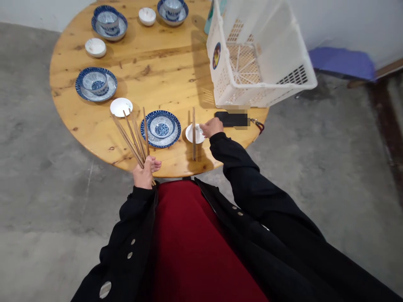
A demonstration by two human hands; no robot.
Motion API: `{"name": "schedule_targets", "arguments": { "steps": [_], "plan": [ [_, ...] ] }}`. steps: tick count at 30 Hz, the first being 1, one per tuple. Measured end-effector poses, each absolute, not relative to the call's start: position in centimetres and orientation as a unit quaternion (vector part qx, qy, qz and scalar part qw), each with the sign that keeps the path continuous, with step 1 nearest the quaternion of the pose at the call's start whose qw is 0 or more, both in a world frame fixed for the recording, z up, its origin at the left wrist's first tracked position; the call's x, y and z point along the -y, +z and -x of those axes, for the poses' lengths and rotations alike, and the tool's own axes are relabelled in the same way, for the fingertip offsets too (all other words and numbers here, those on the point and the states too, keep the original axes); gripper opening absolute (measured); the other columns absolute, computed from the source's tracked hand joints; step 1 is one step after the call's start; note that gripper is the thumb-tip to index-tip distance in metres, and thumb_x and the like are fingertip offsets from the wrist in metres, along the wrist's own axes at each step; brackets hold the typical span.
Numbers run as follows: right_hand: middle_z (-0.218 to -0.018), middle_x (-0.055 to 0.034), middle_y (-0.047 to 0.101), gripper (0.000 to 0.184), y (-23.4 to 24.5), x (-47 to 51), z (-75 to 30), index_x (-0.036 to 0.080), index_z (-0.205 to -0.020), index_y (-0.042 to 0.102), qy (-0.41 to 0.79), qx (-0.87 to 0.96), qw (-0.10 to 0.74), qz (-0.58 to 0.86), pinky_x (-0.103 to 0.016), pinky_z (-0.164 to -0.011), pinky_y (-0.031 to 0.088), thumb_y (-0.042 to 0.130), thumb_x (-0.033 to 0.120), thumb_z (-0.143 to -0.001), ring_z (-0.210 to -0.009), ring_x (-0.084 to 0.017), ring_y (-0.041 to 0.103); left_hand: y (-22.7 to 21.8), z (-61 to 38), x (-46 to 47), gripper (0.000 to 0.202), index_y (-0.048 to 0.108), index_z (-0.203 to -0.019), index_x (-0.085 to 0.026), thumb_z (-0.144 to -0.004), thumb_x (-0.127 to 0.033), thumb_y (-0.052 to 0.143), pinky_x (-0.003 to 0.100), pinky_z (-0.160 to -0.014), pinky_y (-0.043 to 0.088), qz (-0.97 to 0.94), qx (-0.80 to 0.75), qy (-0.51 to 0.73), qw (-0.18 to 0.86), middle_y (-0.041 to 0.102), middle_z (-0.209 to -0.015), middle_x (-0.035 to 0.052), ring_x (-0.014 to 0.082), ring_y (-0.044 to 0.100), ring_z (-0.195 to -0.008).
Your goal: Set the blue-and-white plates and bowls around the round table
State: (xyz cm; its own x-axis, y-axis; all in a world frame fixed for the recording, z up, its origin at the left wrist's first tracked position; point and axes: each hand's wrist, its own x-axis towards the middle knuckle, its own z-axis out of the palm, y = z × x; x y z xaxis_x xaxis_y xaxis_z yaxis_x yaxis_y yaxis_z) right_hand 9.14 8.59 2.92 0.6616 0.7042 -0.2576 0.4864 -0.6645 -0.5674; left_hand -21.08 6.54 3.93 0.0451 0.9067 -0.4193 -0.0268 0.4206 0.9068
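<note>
My left hand (145,172) is closed round a fanned bundle of several wooden chopsticks (132,136) at the near edge of the round wooden table (151,67). My right hand (211,127) rests with curled fingers at the rim of a small white dish (192,133). A pair of chopsticks (194,134) lies straight across that dish's left side. Between my hands sits a blue patterned bowl on a matching plate (160,128).
Three more blue bowl-and-plate sets (96,84) (109,23) (173,10) ring the table, each beside a small white dish (121,107) (95,47) (147,16). A white plastic crate (258,54) overhangs the right edge. A black phone (231,119) lies beside my right hand. Concrete floor surrounds the table.
</note>
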Motion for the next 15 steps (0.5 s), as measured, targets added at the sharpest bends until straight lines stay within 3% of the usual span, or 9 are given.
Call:
{"name": "schedule_targets", "arguments": {
  "steps": [3,7,10,15],
  "plan": [
    [-0.048,-0.0032,0.057,0.027,4.0,-7.4,-8.8,0.015,-0.056,0.062,0.246,0.311,0.271,0.877,-0.032,-0.059,0.057,0.063,0.022,-0.082,-0.051,-0.019,0.063,4.0,20.9,-6.5,0.042,0.064,-0.084,-0.012,-0.078,-0.054,0.066,0.025,-0.059,0.055,-0.396,-0.569,0.375,0.616,0.071,-0.065,0.0058,0.0150,0.068,-0.058],
    [-0.050,-0.0010,0.058,0.026,5.5,-6.4,-6.9,0.015,-0.058,0.061,0.312,0.296,0.423,0.798,-0.024,-0.044,0.048,0.066,0.024,-0.082,-0.043,-0.012,0.055,4.3,20.2,-6.4,0.045,0.064,-0.084,-0.012,-0.077,-0.057,0.069,0.024,-0.057,0.053,-0.413,-0.532,0.347,0.652,0.071,-0.066,0.0055,0.0127,0.065,-0.054],
    [-0.058,-0.0009,0.063,0.026,6.3,-6.0,-4.2,0.014,-0.067,0.065,0.401,0.316,0.508,0.693,-0.020,-0.041,0.045,0.073,0.035,-0.080,-0.043,-0.009,0.053,4.8,19.4,-6.3,0.048,0.064,-0.087,-0.013,-0.077,-0.060,0.070,0.024,-0.054,0.052,-0.423,-0.475,0.301,0.710,0.072,-0.070,0.0061,0.0117,0.064,-0.053],
    [-0.060,0.0016,0.062,0.042,6.7,-5.6,0.2,0.016,-0.073,0.066,0.509,0.328,0.567,0.559,-0.019,-0.042,0.045,0.082,0.055,-0.069,-0.048,-0.009,0.055,4.9,18.6,-6.1,0.051,0.063,-0.091,-0.013,-0.078,-0.062,0.070,0.022,-0.048,0.047,-0.446,-0.379,0.205,0.785,0.073,-0.075,0.0064,0.0095,0.059,-0.047]
  ]
}}
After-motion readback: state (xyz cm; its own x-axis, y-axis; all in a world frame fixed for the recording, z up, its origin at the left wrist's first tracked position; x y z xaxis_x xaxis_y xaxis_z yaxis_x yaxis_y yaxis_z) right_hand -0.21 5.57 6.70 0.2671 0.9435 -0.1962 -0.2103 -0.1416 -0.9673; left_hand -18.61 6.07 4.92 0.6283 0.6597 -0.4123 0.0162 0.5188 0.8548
